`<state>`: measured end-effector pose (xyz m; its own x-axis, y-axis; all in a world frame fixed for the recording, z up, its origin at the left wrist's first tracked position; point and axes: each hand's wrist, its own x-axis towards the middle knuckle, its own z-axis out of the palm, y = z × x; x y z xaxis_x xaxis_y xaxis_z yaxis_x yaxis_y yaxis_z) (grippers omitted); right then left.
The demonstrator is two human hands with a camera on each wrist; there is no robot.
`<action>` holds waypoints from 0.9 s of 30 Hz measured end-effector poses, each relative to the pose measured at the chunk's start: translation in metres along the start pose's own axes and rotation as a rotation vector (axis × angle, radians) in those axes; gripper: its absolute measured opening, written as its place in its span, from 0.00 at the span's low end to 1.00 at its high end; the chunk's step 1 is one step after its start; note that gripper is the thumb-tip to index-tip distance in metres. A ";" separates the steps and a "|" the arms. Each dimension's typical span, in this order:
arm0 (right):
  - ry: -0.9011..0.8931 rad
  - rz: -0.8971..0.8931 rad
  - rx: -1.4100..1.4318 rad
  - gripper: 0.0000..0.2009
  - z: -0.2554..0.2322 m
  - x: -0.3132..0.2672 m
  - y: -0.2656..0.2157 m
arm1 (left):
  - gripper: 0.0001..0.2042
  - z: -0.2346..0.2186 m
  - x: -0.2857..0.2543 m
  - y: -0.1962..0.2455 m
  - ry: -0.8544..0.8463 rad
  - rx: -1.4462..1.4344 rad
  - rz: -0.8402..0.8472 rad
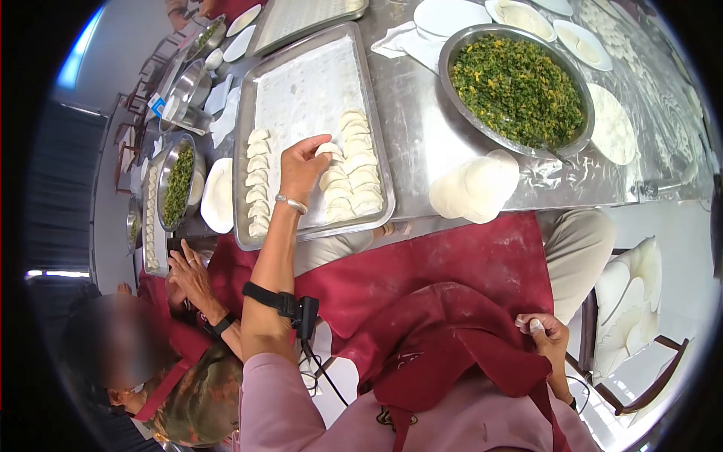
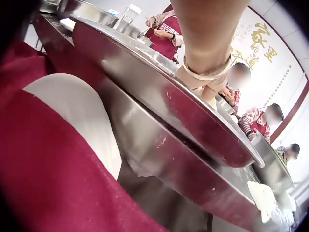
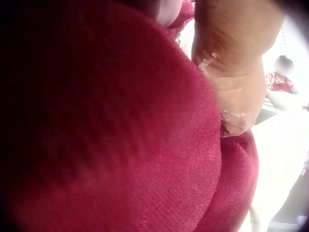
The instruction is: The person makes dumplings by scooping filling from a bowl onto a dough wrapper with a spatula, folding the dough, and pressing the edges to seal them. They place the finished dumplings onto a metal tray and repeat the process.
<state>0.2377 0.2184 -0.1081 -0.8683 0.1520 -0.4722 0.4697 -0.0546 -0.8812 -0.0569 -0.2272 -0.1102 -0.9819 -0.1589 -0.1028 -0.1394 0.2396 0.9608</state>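
My left hand (image 1: 301, 166) pinches a pale folded dumpling (image 1: 329, 152) between thumb and fingers, at the upper end of the middle row. Below it, the metal tray (image 1: 380, 162) has a floured white bottom and rows of dumplings along its left and right sides. In the left wrist view this hand (image 2: 205, 79) reaches over the tray's rim, its fingertips mostly hidden. At my right side, the right hand (image 1: 546, 335) is beside the red apron (image 1: 444, 339), fingers bent. The right wrist view has that hand (image 3: 236, 99) against the apron cloth; I cannot tell whether it grips the cloth.
A bowl of chopped green-and-yellow filling (image 1: 516, 90) stands right of the tray. Stacked round wrappers (image 1: 478, 184) lie near the table's front edge. A neighbour's hand (image 1: 196, 279) is at left, beside another filling bowl (image 1: 179, 181). A chair (image 1: 640, 369) stands at right.
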 end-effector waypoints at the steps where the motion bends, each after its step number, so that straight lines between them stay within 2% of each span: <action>1: 0.007 0.006 0.000 0.10 0.000 0.000 0.001 | 0.16 0.002 0.002 -0.002 0.000 0.006 -0.007; 8: 0.018 0.001 0.009 0.10 -0.003 0.006 0.003 | 0.15 -0.002 0.006 -0.013 -0.011 0.144 -0.014; 14: 0.012 -0.002 0.002 0.10 -0.004 0.007 0.005 | 0.15 -0.003 0.006 -0.019 0.008 0.044 -0.025; 20: 0.022 0.003 0.029 0.10 -0.004 0.007 0.006 | 0.14 0.002 0.005 -0.017 -0.014 0.114 -0.032; 23: 0.016 0.004 0.021 0.09 -0.003 0.007 0.007 | 0.14 0.001 0.005 -0.018 -0.026 0.201 0.002; 27: 0.018 0.010 0.021 0.09 -0.003 0.007 0.006 | 0.13 0.002 0.003 -0.019 0.006 0.410 0.197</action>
<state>0.2350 0.2224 -0.1169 -0.8606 0.1688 -0.4805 0.4746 -0.0764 -0.8769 -0.0581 -0.2298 -0.1291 -0.9942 -0.0775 0.0744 0.0097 0.6251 0.7805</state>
